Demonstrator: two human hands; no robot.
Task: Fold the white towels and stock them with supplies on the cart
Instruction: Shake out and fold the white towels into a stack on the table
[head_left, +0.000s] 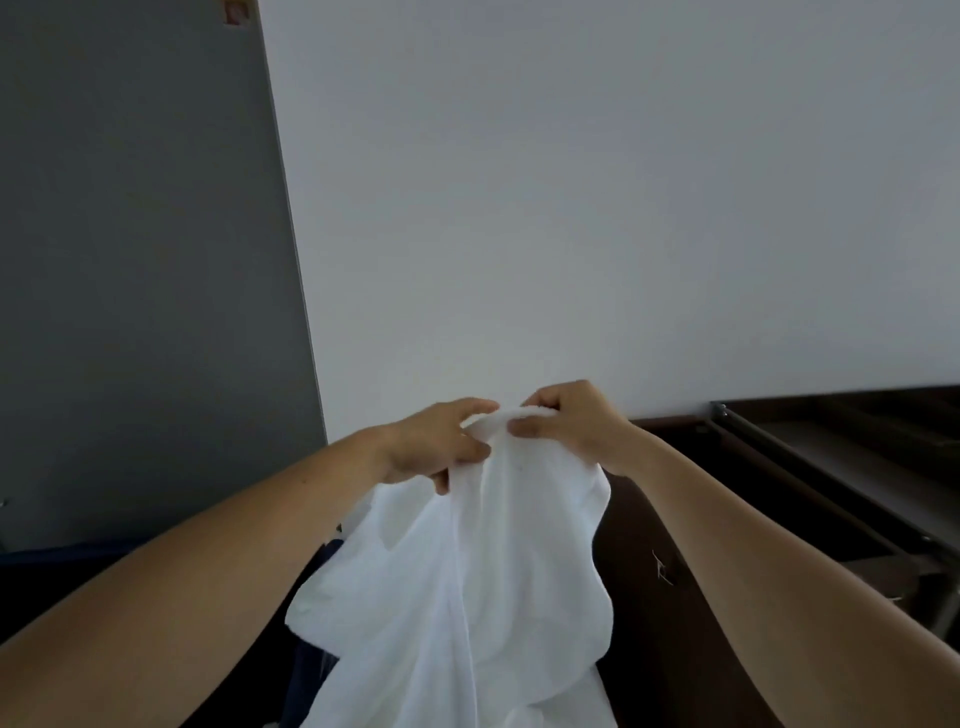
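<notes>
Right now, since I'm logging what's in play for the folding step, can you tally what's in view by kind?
White towel: 1
Hands gripping its top edge: 2 (left hand, right hand)
Dark brown furniture: 1
Total: 4

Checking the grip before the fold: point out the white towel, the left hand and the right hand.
white towel (467, 597), head view, hanging cloth below the hands.
left hand (434, 447), head view, back of the hand.
right hand (571, 421), head view, back of the hand.
</notes>
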